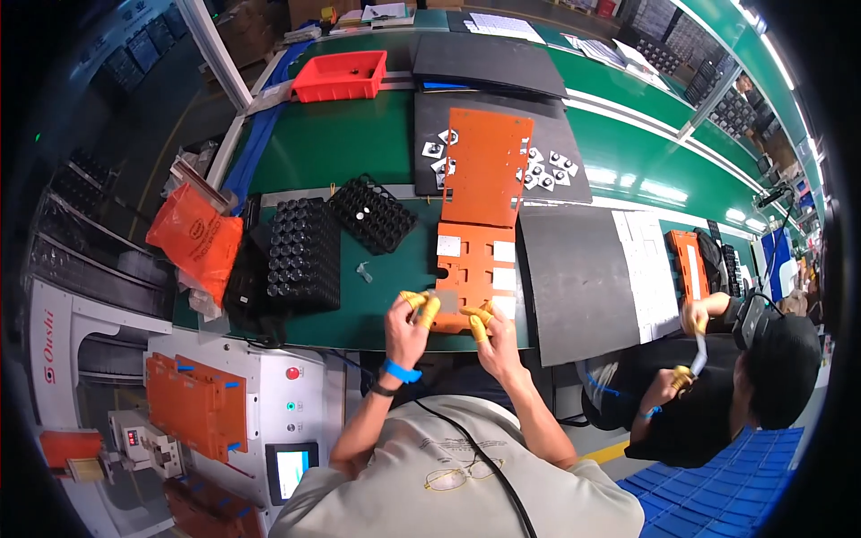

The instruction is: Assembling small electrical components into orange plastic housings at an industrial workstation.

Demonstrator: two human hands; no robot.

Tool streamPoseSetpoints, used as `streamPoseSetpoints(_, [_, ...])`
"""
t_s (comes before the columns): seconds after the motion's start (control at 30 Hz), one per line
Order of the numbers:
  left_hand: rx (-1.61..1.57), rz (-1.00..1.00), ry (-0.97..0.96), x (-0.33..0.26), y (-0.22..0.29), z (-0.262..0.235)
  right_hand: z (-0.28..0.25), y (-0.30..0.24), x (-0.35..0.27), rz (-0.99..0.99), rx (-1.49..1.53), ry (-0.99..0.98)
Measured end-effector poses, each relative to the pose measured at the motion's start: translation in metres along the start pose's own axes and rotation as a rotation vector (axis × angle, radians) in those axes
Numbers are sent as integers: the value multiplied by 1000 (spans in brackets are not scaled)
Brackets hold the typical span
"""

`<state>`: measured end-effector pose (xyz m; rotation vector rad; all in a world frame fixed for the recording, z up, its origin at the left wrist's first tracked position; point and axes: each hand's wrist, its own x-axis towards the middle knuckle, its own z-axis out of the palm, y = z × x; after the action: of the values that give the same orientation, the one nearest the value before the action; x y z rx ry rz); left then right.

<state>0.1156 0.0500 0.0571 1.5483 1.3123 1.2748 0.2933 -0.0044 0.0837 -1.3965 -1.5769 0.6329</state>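
Observation:
My left hand [409, 330], with yellow finger covers and a blue wristband, pinches a small flat greyish square piece [445, 300] over the near left part of an orange hinged fixture [475, 260]. My right hand [496, 339], also in yellow finger covers, is closed at the fixture's near right corner, fingertips close together; what they hold, if anything, is too small to make out. White square pieces [504, 278] lie in several of the fixture's places. Its orange lid [487, 166] is swung up, away from me.
Left of the fixture are a black tray with round pockets [372, 213], a stack of black trays [303, 255] and a small clear bag [363, 272]. A red bin [341, 75] stands farther back. A black board [574, 278] lies right, near a co-worker [717, 377].

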Motion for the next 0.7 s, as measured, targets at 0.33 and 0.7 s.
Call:
streamPoseSetpoints(0.33, [260, -156, -40, 60, -65, 34, -10, 17, -18, 82, 10, 52])
streamPoseSetpoints(0.7, [363, -236, -190, 77, -56, 20, 36, -40, 21, -225, 98, -235])
